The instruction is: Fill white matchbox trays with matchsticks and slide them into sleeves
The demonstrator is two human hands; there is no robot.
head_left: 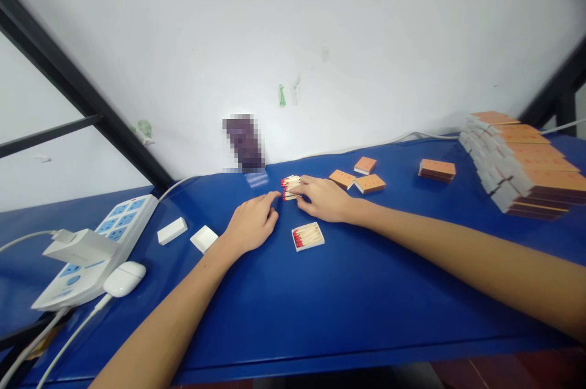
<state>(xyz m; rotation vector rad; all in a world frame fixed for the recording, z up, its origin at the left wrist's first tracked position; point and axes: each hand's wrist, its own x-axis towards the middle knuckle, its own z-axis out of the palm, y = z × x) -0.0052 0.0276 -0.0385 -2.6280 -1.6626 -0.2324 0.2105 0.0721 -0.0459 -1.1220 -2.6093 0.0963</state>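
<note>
A small pile of red-headed matches (pixel 290 182) lies near the middle of the blue table. My right hand (pixel 325 197) rests at the pile's right side, its fingers and thumb closed on the matchsticks. From the left, my left hand (pixel 253 221) reaches towards the match heads; its index finger points at them, its thumb is apart, and I see nothing in it. Closer to me sits a white matchbox tray (pixel 323 241) with matches lined up inside, heads to the left. Another white tray (pixel 201 237) lies partly behind my left wrist.
A white box piece (pixel 172 231) and a power strip (pixel 132 224) with a charger and cables are on the left. Orange matchboxes (pixel 370 182) lie beyond my right hand, with another stack (pixel 437 170) and a large pile (pixel 540 157) farther right. A phone-like object (pixel 247 141) leans on the wall.
</note>
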